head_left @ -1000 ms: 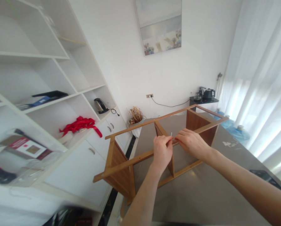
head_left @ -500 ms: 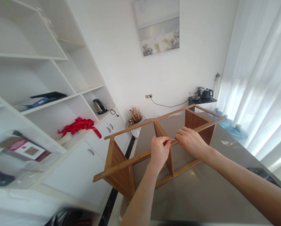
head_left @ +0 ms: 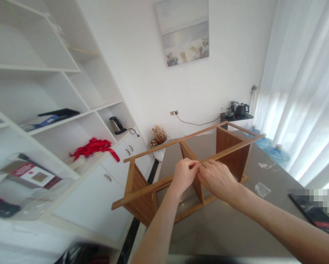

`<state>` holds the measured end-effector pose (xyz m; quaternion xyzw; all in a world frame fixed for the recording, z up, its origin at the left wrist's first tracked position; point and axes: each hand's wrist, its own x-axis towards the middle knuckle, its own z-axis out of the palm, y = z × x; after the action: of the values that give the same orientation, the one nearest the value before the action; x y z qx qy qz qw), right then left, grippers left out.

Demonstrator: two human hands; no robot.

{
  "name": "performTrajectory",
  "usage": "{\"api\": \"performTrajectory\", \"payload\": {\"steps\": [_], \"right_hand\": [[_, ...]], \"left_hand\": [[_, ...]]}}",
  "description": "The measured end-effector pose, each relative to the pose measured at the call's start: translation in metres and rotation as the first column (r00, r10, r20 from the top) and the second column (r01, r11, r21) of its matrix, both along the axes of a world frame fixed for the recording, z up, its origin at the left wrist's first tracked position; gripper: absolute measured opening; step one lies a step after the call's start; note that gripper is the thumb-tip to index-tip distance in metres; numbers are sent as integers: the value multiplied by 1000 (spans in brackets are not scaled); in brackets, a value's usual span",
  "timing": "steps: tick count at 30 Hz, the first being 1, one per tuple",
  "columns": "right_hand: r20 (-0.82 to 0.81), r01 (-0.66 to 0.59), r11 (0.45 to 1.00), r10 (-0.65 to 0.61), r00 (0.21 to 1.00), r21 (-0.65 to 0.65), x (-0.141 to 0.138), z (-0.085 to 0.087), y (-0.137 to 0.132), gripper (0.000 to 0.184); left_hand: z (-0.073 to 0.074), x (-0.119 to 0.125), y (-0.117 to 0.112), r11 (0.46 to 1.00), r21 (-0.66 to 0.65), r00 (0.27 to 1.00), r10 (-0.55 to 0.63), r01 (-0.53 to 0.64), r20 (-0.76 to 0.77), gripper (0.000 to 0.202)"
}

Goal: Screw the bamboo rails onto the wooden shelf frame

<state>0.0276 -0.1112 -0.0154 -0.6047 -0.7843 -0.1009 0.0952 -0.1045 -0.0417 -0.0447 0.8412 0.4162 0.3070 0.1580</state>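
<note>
A brown wooden shelf frame (head_left: 159, 145) lies on its side on the grey table (head_left: 236, 227). My left hand (head_left: 184, 175) and my right hand (head_left: 216, 178) meet over the frame's near rail, just above the middle divider (head_left: 188, 153). The fingertips of both hands are pinched together and touch each other. What they pinch is hidden by the fingers.
White wall shelving (head_left: 43, 121) stands to the left with a red cloth (head_left: 93, 146), a kettle (head_left: 115, 124) and a box (head_left: 29, 173). A small clear bag (head_left: 262, 189) and a dark flat object (head_left: 313, 214) lie on the table at right. Curtains (head_left: 307, 84) hang at right.
Both hands have drawn together until the fingertips touch; the thin white piece seen between them earlier no longer shows. The view has shifted slightly, showing the clear bag on the table.
</note>
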Motion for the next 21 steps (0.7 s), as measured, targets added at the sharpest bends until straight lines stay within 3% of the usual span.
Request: {"api": "performTrajectory", "payload": {"steps": [7, 11, 16, 21], "right_hand": [[-32, 5, 999, -4, 999, 42, 10, 5, 5, 21], [-70, -54, 996, 59, 996, 77, 11, 1, 18, 19], [-71, -60, 994, 66, 995, 88, 10, -11, 28, 17], [-67, -84, 978, 98, 993, 188, 12, -17, 30, 18]], "left_hand": [[14, 1, 1, 995, 101, 977, 6, 16, -212, 25], [23, 0, 3, 983, 183, 946, 48, 12, -321, 25], [25, 4, -3, 963, 270, 916, 103, 6, -387, 28], [22, 7, -10, 935, 355, 900, 147, 9, -411, 30]]}}
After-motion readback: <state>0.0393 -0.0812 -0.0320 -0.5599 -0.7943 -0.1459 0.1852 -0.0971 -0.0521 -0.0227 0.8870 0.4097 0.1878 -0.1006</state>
